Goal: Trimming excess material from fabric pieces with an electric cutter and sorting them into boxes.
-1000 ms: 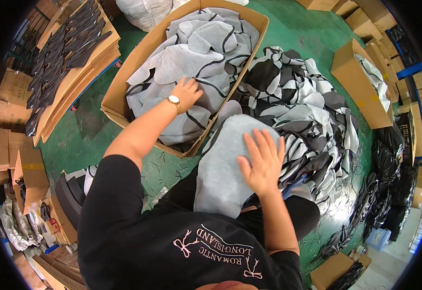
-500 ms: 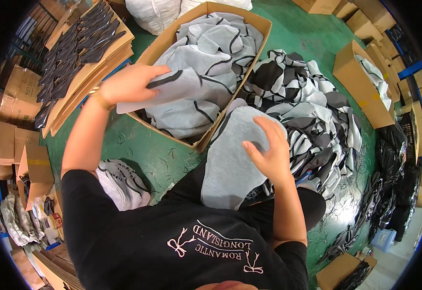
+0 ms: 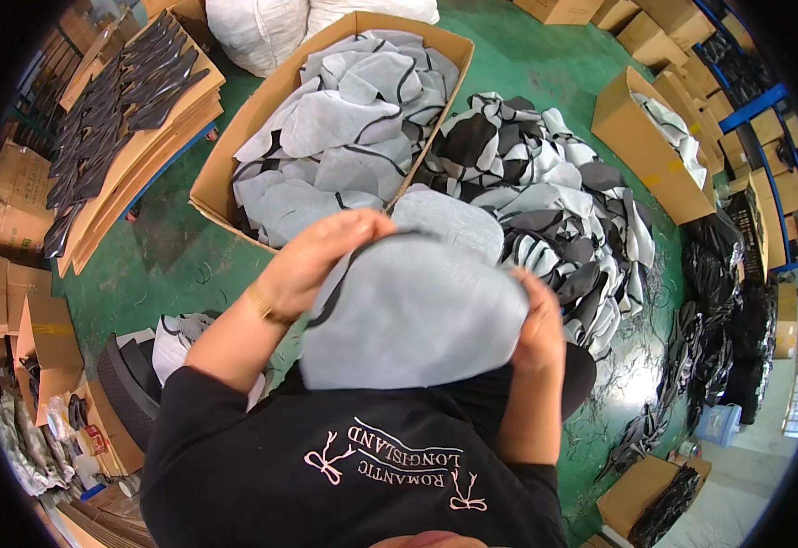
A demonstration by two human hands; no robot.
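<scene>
Between my two hands a grey, rounded fabric panel [image 3: 417, 315] with a black strip along its left edge is held up in front of my lap. My left hand [image 3: 330, 251] grips its upper left edge, fingers folded over the black strip. At the panel's right edge my right hand [image 3: 538, 324] pinches the rim, its fingers slightly blurred. Just behind lies another grey panel [image 3: 449, 219], partly covered by the held one. Beyond my left hand stands a long cardboard box [image 3: 211, 183] full of similar grey panels [image 3: 339, 123].
A heap of grey, black and white fabric pieces [image 3: 563, 201] lies on the green floor [image 3: 166, 265] to the right. Cardboard sheets [image 3: 166, 123] carrying black pieces are stacked at the left. Black plastic bags [image 3: 714, 301] and an open carton [image 3: 636, 142] stand farther right.
My left hand has come back from over the box toward my lap and now holds the panel's left edge. My right hand has closed on the right edge.
</scene>
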